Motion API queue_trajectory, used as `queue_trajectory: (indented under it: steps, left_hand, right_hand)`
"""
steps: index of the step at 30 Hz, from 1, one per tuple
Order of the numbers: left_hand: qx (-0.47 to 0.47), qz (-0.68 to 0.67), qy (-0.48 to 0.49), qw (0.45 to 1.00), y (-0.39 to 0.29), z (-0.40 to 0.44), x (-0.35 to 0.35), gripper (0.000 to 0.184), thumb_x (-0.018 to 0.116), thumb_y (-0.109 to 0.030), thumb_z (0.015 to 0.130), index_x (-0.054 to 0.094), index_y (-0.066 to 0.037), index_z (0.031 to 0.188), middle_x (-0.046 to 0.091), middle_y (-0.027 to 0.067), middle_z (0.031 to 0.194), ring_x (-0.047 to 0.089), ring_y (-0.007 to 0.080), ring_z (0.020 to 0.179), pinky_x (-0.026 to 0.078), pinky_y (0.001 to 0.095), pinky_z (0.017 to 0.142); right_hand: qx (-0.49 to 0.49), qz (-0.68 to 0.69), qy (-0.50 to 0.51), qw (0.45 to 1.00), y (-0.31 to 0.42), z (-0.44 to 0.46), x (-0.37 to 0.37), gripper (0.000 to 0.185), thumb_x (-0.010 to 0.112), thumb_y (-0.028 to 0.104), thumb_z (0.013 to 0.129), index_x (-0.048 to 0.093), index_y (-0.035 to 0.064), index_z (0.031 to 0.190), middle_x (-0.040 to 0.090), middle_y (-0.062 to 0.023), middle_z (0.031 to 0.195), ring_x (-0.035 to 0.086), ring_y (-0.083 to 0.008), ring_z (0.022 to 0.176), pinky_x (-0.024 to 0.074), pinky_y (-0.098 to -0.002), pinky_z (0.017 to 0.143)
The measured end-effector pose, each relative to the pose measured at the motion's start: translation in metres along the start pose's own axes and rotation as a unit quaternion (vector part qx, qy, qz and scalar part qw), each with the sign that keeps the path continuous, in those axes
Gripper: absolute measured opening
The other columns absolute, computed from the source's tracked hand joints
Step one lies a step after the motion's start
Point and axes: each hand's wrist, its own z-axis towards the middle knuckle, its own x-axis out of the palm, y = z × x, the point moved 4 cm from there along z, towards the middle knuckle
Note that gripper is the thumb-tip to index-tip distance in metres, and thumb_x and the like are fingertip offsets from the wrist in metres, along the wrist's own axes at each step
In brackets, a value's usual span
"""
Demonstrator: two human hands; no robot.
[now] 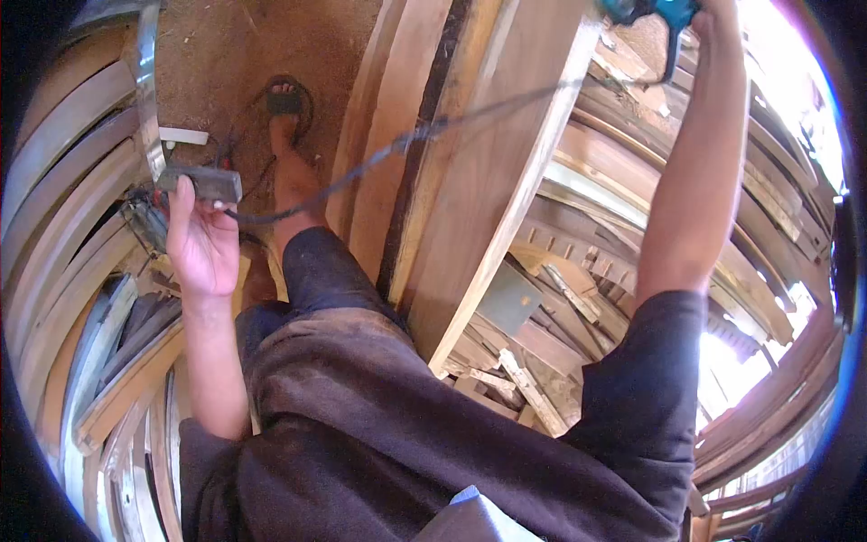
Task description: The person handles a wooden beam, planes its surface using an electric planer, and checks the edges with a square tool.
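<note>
My left hand (206,248) is raised at the left with its fingers closed around a grey rectangular block (206,185), the thumb lying along its side. A black power cord (361,167) runs from beside that hand across the view to the upper right. There my right hand (720,20), partly cut off by the top edge, grips a teal corded power tool (664,13); most of the tool is out of view, so its exact kind cannot be told. Below the tool and to its left lies a long wooden board (492,190).
Stacked planks (81,181) line the left side, and more timber (750,208) is piled at the right. A shiny metal strip (147,81) stands above my left hand. Offcuts (533,388) lie beyond the board. My sandalled foot (284,101) rests on the dusty floor (262,36).
</note>
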Motion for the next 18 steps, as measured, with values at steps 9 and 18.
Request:
queue_trajectory:
  steps: [9, 18]
  left_hand:
    - [0.03, -0.026, 0.068, 0.997, -0.026, 0.057, 0.052, 0.029, 0.056, -0.018, 0.112, 0.066, 0.004, 0.128, 0.075, 0.0201, 0.123, 0.073, 0.0299, 0.113, 0.055, 0.0456, 0.111]
    - [-0.002, 0.0, 0.025, 1.0, -0.055, -0.001, -0.026, 0.026, 0.059, -0.018, 0.111, 0.067, -0.001, 0.128, 0.076, 0.0146, 0.123, 0.074, 0.024, 0.109, 0.057, 0.0412, 0.109]
  right_hand:
    - [-0.001, 0.018, 0.033, 0.999, 0.002, 0.077, 0.018, 0.012, 0.069, 0.006, 0.088, 0.066, 0.0006, 0.078, 0.058, -0.0059, 0.063, 0.055, -0.0174, 0.054, 0.0444, -0.0326, 0.053]
    - [-0.006, -0.161, -0.001, 0.987, -0.015, -0.261, -0.014, 0.027, 0.071, 0.013, 0.089, 0.06, 0.0062, 0.065, 0.055, -0.0043, 0.058, 0.055, -0.0165, 0.052, 0.0432, -0.0325, 0.05]
